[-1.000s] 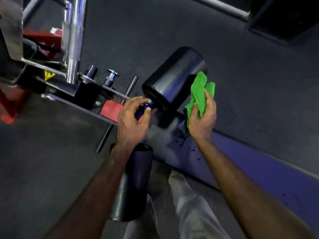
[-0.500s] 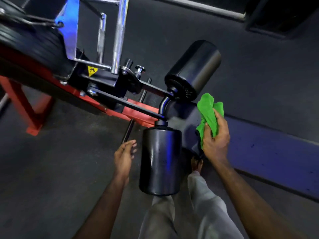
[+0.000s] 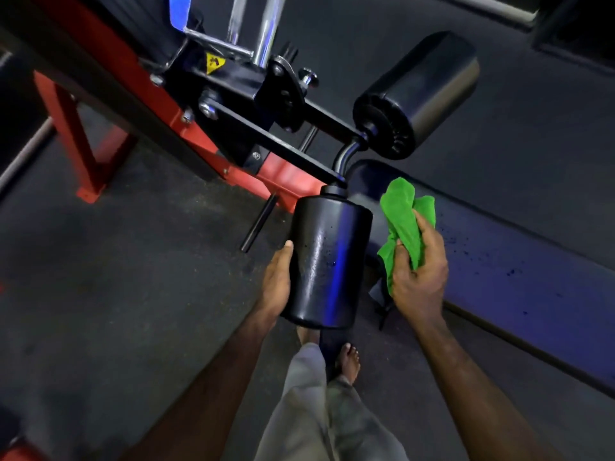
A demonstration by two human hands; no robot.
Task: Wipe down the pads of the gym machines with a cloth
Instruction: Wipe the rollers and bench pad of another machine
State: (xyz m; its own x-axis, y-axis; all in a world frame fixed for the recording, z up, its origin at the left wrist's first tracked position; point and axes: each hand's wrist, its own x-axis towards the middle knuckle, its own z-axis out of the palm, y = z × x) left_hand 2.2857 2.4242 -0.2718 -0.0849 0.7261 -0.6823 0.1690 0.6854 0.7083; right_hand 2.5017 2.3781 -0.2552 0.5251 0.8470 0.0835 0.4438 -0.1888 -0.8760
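Note:
Two black roller pads hang from a black arm of the gym machine. The near roller pad (image 3: 327, 261) points toward me and has small dark specks on its top. My left hand (image 3: 276, 281) holds its left side, thumb along the pad; the fingers are hidden behind it. My right hand (image 3: 417, 277) grips a bunched green cloth (image 3: 404, 221) just right of this pad, apart from it. The far roller pad (image 3: 419, 91) sits up and to the right. A long dark bench pad (image 3: 519, 271) runs to the right under the cloth.
The red machine frame (image 3: 109, 104) and a chrome post (image 3: 266, 24) fill the upper left. A thin black rod (image 3: 258, 224) sticks out left of the near pad. My bare foot (image 3: 347, 362) and light trouser leg (image 3: 316, 410) stand below it on dark rubber flooring (image 3: 133, 277).
My left hand left the arm joint between the pads, dropped away, then came up onto the near roller's left side. The right hand with the cloth moved lower and closer to that roller.

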